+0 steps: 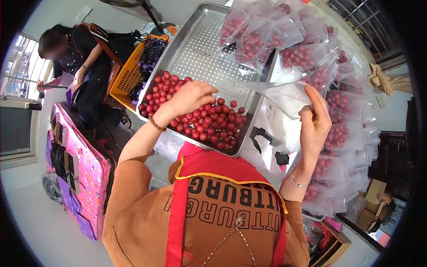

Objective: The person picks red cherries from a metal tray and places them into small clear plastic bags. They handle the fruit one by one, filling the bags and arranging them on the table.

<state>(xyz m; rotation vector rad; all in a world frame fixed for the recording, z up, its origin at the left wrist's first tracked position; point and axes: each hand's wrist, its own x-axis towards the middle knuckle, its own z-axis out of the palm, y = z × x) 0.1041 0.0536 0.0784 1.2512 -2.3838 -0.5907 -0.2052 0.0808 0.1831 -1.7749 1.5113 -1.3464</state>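
Note:
Round dark-red fruits (203, 123) lie heaped at the near end of a perforated metal tray (200, 43). My left hand (191, 96) is over the heap, palm down with fingers curled; whether it grips any fruit is hidden. Out past the tray's right edge, my right hand (315, 116) pinches a translucent plastic bag (283, 96) by its edge. That bag looks empty and points towards the tray. Filled bags of the red fruits (252, 46) rest across the tray's far right corner, and many more filled bags (337, 135) are piled to the right.
Black scraps (282, 158) lie on the white surface between tray and bags. Left of the tray stands a yellow plastic crate (128, 80) with dark and purple items. A co-worker (83, 66) sits beyond it, near a pink patterned table (93, 163). An open box (328, 247) stands lower right.

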